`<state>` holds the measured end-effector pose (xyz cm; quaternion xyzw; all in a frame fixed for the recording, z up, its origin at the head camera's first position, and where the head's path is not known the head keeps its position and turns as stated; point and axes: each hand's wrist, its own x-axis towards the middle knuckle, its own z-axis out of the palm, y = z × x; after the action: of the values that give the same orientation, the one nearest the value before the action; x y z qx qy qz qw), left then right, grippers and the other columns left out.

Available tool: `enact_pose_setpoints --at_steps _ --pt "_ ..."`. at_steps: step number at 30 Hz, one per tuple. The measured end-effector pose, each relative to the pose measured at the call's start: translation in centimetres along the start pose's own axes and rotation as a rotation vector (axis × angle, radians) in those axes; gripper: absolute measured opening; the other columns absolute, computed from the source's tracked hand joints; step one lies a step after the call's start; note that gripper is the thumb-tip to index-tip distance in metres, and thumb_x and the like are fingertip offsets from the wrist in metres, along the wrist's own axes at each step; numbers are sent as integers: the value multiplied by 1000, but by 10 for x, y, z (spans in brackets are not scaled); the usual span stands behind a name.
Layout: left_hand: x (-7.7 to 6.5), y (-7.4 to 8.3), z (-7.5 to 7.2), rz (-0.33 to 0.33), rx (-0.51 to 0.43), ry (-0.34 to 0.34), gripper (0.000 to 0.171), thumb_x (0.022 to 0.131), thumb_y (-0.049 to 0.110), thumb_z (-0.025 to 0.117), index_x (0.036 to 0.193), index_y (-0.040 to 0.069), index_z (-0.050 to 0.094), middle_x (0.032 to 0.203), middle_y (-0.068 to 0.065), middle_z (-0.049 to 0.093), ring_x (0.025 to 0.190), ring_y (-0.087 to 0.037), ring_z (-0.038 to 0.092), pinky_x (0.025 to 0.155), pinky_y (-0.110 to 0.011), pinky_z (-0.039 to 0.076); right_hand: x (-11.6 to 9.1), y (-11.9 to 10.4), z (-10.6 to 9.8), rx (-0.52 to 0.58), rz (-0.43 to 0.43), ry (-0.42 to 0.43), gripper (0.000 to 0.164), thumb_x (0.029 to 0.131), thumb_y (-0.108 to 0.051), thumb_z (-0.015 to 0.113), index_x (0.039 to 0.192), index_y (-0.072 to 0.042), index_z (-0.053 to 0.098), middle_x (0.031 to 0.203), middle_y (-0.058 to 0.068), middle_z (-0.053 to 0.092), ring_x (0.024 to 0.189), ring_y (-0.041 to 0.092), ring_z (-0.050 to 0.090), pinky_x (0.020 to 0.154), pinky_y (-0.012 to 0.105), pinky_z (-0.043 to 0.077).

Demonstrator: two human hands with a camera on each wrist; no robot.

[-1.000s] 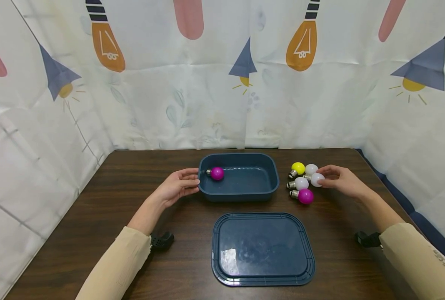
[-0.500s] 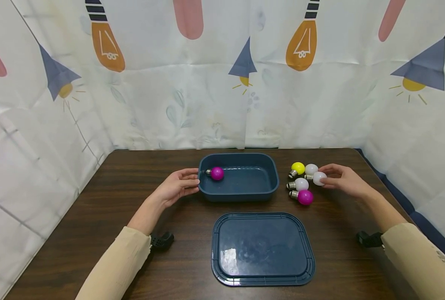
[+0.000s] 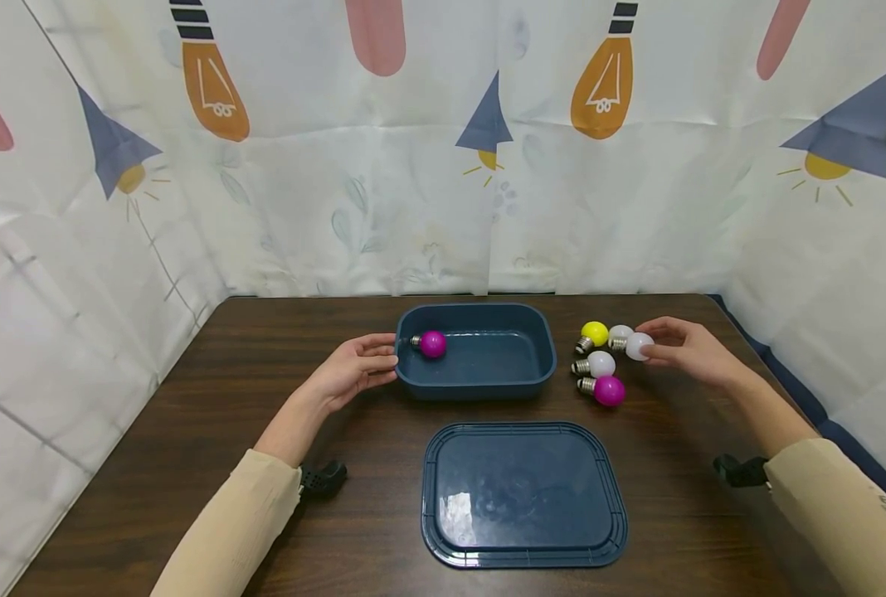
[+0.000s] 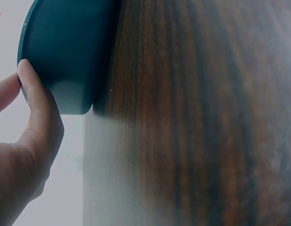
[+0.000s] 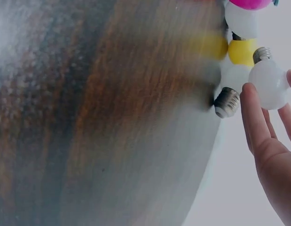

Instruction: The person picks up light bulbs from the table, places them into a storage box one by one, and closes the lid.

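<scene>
My right hand [image 3: 685, 352] pinches a white light bulb [image 3: 640, 347] by its round globe, between thumb and fingers. Its metal screw base points left; the right wrist view shows this bulb [image 5: 268, 84] raised off the table. Just behind it lies another white bulb [image 3: 620, 331], partly covered. Beside these are a yellow bulb [image 3: 596, 332], a third white bulb [image 3: 601, 365] and a magenta bulb [image 3: 610, 390]. My left hand [image 3: 352, 369] touches the left end of a dark blue box [image 3: 476, 391], fingertips against its outer wall [image 4: 70, 70]. Inside the box lies one magenta bulb [image 3: 433, 345].
A flat dark blue lid [image 3: 525, 497] lies on the brown wooden table [image 3: 368, 531], in front of the box. White patterned curtains [image 3: 413, 207] hang behind the table and at both sides.
My right hand has drawn the white bulb back and to the right, lifting it from the group. The left hand and the box have stayed in place.
</scene>
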<state>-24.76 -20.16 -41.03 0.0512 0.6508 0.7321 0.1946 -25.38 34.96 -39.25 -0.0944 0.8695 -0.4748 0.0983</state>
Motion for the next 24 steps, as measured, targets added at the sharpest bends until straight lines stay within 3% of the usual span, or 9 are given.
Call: enact_pose_setpoints --at_steps 7,24 --pt "0 0 0 1 -8 -3 56 104 -1 57 154 -6 33 122 -19 60 92 -16 70 89 -31 59 1 -6 -2 -18 -20 4 51 104 -18 64 144 8 46 139 30 50 101 8 66 90 38 59" --pt "-1 1 1 -3 -3 -3 56 105 -1 56 155 -5 33 128 -21 57 94 -16 70 89 -30 59 -1 -26 0 -54 -63 14 52 105 -25 64 144 4 48 138 27 52 102 4 63 86 26 58"
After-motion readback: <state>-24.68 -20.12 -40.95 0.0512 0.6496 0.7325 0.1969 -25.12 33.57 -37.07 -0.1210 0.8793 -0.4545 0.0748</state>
